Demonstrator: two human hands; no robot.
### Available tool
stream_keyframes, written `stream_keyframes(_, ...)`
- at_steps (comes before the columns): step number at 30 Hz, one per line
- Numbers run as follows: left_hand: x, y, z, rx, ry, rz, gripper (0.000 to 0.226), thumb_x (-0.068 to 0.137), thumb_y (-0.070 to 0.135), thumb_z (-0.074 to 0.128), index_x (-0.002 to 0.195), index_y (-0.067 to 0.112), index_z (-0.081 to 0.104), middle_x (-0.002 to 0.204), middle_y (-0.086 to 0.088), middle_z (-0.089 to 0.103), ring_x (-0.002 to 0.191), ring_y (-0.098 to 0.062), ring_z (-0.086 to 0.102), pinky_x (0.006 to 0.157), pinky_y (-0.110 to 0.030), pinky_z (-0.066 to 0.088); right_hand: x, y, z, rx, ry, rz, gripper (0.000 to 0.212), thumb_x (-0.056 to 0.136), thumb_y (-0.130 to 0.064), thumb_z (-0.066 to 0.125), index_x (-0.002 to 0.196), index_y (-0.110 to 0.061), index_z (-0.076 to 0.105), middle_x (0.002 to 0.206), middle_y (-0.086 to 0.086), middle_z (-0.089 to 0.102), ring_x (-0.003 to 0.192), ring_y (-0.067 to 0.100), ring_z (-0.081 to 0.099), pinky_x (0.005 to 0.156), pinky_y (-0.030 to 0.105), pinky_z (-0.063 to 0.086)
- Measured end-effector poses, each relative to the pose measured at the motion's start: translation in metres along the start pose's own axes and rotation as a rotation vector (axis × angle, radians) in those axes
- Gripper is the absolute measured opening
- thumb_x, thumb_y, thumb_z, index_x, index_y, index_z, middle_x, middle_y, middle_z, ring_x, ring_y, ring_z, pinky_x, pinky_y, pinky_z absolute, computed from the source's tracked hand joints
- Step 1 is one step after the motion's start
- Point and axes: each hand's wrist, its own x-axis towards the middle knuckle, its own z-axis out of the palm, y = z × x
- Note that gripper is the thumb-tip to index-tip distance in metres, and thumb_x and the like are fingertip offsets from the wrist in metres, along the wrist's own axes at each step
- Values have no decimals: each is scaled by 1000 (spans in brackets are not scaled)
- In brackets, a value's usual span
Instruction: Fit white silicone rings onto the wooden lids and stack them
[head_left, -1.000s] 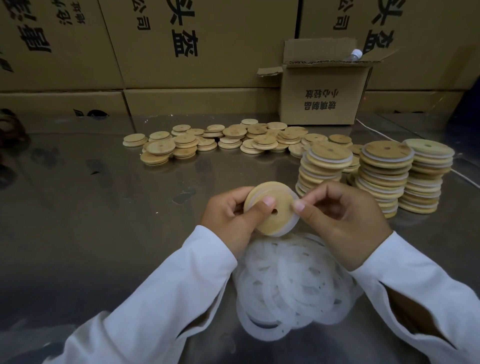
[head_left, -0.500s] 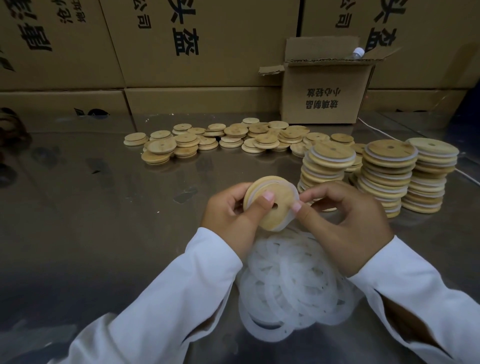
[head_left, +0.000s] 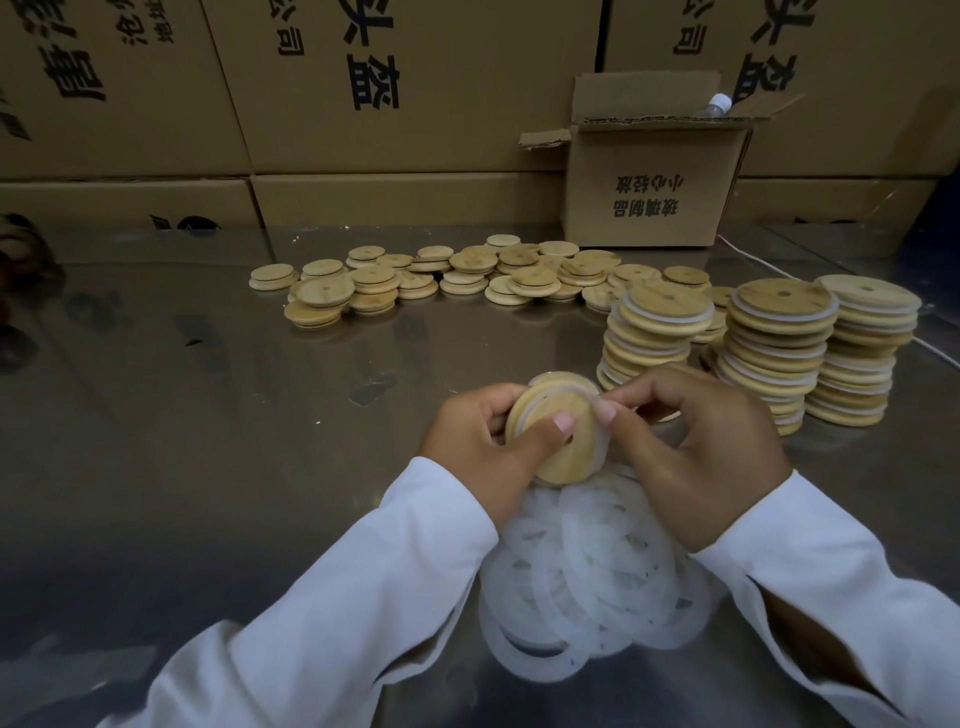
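Note:
My left hand (head_left: 478, 447) grips a round wooden lid (head_left: 558, 452) tilted toward me, thumb pressed near its small centre hole. A white silicone ring (head_left: 601, 447) sits around the lid's rim, and my right hand (head_left: 696, 452) pinches that ring at the lid's right edge. Below both hands lies a loose heap of white silicone rings (head_left: 587, 587). Three stacks of ringed lids (head_left: 769, 343) stand to the right. Bare wooden lids (head_left: 457, 278) are scattered further back.
The work surface is a shiny metal table (head_left: 208, 415). A small open cardboard box (head_left: 654, 192) with a bottle cap showing stands at the back right. Large printed cartons (head_left: 363, 104) wall off the rear. A thin white cable (head_left: 748, 257) runs along the right side.
The lid has been turned and tipped slightly in my hands, and the ring now sits further round its rim. My right fingers have closed in on the lid's right edge.

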Motion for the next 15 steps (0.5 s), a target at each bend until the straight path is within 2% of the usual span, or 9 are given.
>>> stream_keyframes(4,0,-2,2,59,27,19,3,79,15,69,77,15,67,77,-6,70,75,-20,66,72,-29,53,1,4,0,-83,-3,3,9,80,-23,61,75,-19,67,69,-13,57,67,8,54,62,26,42)
stream_keyframes(7,0,-2,3,86,35,24,4,79,18,70,78,18,66,79,-6,70,79,-24,66,74,-31,54,3,5,1,-54,-24,55,11,80,-24,61,71,-29,61,69,-19,55,70,4,54,61,18,40)
stream_keyframes(10,1,-1,1,92,28,21,3,79,17,69,78,17,66,80,-5,71,79,-20,66,74,-28,54,5,5,-1,33,-54,117,19,81,-21,62,67,-33,57,69,-19,58,73,3,56,63,9,38)
stream_keyframes(15,3,2,-5,16,-10,5,12,80,10,67,74,20,66,69,6,68,67,-6,64,66,-17,52,7,2,-4,135,-98,150,23,82,-16,63,65,-32,59,68,-15,62,72,9,59,66,20,45)
